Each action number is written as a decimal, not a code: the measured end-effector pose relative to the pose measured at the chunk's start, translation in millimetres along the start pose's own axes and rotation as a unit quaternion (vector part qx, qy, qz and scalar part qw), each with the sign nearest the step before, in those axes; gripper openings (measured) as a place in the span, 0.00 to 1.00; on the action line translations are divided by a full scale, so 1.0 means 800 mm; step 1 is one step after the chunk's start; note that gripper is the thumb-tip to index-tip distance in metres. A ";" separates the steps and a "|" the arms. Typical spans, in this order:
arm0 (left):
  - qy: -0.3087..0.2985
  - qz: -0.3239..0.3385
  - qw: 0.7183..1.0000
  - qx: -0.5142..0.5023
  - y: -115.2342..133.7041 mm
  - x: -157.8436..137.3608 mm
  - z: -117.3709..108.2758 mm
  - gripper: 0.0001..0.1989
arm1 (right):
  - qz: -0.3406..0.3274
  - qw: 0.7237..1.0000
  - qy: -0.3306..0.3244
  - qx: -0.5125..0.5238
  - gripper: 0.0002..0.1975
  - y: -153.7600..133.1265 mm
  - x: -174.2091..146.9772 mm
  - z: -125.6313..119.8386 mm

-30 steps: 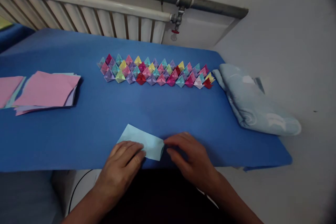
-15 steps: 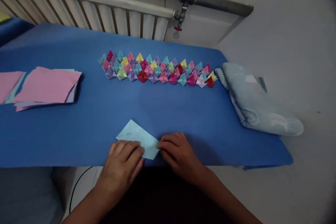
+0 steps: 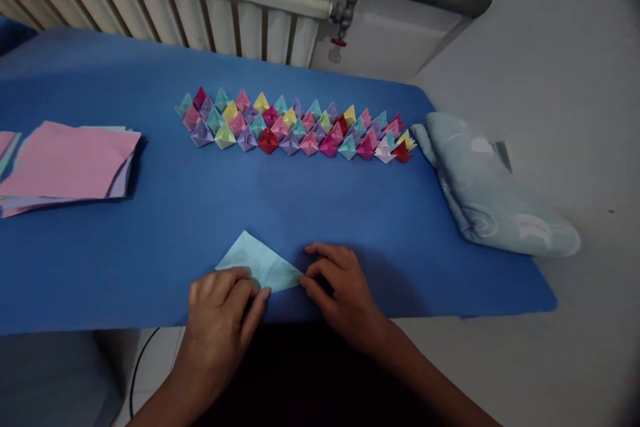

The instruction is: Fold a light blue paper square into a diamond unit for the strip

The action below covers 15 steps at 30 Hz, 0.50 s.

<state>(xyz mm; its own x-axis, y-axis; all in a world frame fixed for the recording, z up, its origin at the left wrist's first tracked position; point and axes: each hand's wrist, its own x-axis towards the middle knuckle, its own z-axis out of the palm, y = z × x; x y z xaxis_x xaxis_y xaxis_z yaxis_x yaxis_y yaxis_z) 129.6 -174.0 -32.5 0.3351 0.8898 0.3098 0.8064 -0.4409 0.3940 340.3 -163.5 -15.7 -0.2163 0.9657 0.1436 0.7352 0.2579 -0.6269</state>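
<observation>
At the near edge of the blue table point(image 3: 350, 207), you had a light-blue paper point(image 3: 263, 260) lying folded between your hands, its right end narrowed to a point. Your left hand point(image 3: 220, 303) rested over its near-left part with fingers curled, probably to keep the sheet from sliding; whether they gripped it or only pressed, I couldn't tell. Your right hand point(image 3: 337, 290) had thumb and a finger brought together on the right tip, likely to control that corner.

The paper stack point(image 3: 75, 160) sat on the left, seemingly within easy reach. The folded paper pieces point(image 3: 290, 123) stood in close rows on the far side, perhaps to leave you working room, and a folded blanket point(image 3: 490, 193) lay beyond their right end. A dark patch point(image 3: 501, 155) beside it might have been a label, but no brand or writing was readable.
</observation>
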 end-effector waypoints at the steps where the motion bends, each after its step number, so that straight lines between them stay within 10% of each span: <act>1: 0.001 -0.001 1.000 0.001 -0.001 0.000 0.000 0.08 | 0.000 1.000 -0.001 -0.001 0.04 0.000 0.000 0.000; 15: 0.006 -0.022 1.000 0.011 -0.008 0.002 0.002 0.11 | 0.028 0.999 -0.027 -0.015 0.05 -0.008 0.005 -0.004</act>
<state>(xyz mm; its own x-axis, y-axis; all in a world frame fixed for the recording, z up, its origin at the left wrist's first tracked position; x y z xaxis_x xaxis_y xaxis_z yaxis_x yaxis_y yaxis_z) 125.8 -169.6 -36.3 0.2943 0.9066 0.3025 0.8311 -0.3990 0.3874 336.7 -160.9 -8.2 -0.2078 0.9759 0.0672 0.7659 0.2051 -0.6094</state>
